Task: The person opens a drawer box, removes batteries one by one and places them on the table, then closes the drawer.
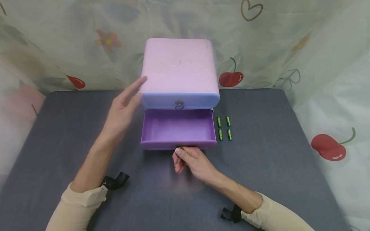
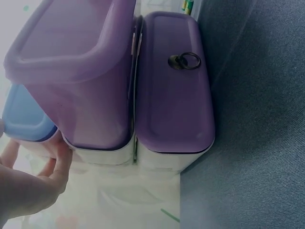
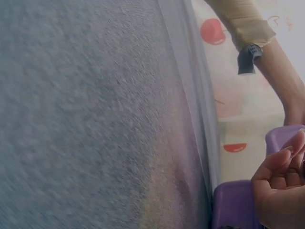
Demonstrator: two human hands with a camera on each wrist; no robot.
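A small drawer cabinet with a pink top (image 1: 179,64) stands at the back of the table. Its purple middle drawer (image 1: 179,125) is pulled out and has nothing inside. Above it, the blue top drawer (image 1: 156,100) is closed, as is the purple bottom drawer (image 2: 174,95) with its ring pull (image 2: 190,61). My left hand (image 1: 119,112) rests on the cabinet's left side, fingers fairly straight along the upper edge. At the front of the middle drawer, my right hand (image 1: 193,160) pinches its ring pull, mostly hidden by thumb and fingers.
Several green batteries (image 1: 229,134) lie in two short rows on the grey tabletop (image 1: 274,154), just right of the open drawer. Behind the table hangs a patterned curtain (image 1: 289,38) with cherries and flowers. Each forearm wears a black strap mount (image 1: 115,181).
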